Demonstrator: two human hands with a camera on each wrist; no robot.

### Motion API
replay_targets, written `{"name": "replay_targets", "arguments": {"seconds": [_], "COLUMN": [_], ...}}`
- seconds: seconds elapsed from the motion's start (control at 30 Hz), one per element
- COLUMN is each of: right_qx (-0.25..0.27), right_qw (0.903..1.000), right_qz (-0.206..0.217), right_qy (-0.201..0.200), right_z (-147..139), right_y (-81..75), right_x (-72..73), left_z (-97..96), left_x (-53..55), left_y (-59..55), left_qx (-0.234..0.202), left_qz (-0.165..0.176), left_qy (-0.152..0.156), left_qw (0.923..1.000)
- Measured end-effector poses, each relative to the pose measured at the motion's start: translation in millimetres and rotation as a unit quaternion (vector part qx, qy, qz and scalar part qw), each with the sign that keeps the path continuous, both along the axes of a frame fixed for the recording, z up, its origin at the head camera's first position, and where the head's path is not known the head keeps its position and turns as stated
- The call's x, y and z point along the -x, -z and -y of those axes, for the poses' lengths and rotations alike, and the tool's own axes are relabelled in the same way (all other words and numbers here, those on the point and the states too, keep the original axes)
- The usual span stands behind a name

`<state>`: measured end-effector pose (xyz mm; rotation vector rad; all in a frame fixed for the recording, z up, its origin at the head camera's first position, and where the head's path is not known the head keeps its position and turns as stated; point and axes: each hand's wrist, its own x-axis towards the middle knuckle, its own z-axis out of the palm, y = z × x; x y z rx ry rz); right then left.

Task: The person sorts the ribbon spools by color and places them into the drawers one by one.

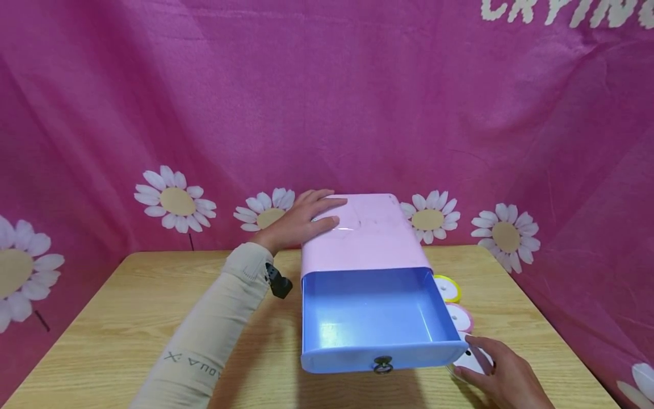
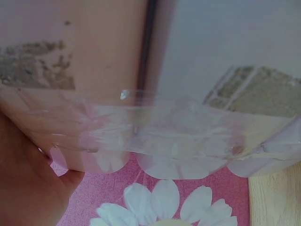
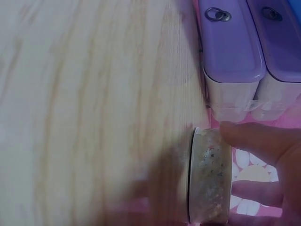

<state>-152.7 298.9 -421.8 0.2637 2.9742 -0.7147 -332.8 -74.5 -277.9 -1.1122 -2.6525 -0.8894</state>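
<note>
The released left grip (image 1: 298, 224) is resting on the pink box (image 1: 370, 238); the right grip (image 1: 508, 369) is grasping a white roll (image 1: 467, 362) just beside the pulled-out blue drawer (image 1: 373, 309).

Pink cabinet (image 1: 373, 238), blue drawer (image 1: 373, 307), yellow-rimmed white roll (image 1: 451, 288), pink-rimmed white roll (image 1: 462, 318), magenta cloth (image 1: 347, 113) with white daisies (image 1: 177, 201)

The left arm (image 1: 204, 324), sleeved to the wrist, stretches forward from the lower left; the left hand (image 1: 298, 221) lies palm down, fingers (image 1: 324, 204) extended rightward, thumb (image 1: 326, 224) apart; the right hand (image 1: 508, 366) enters lower right, thumb and fingers curved leftward in a pinch.
</note>
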Motion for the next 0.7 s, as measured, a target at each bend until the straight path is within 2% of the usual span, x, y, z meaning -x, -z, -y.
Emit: {"name": "replay_targets", "arguments": {"seconds": [0.3,0.57,0.7], "right_qx": [0.001,0.030,0.021], "right_qw": [1.0000,0.9993,0.9992], "right_qz": [-0.007,-0.002,-0.027], "right_qy": [0.003,0.024,0.021], "right_z": [-2,0,1], "right_y": [-4.8,-19.2,-27.2], "right_x": [-3.2,-8.1,-10.3], "left_z": [0.2,0.2,1.0], "left_x": [0.6,1.1,2.4], "left_y": [-0.6,0.1,0.6], "left_qx": [-0.003,-0.012,-0.012], "left_qz": [0.003,0.003,0.007], "left_qy": [0.005,0.004,-0.001], "left_qw": [1.0000,0.9999,0.9999]}}
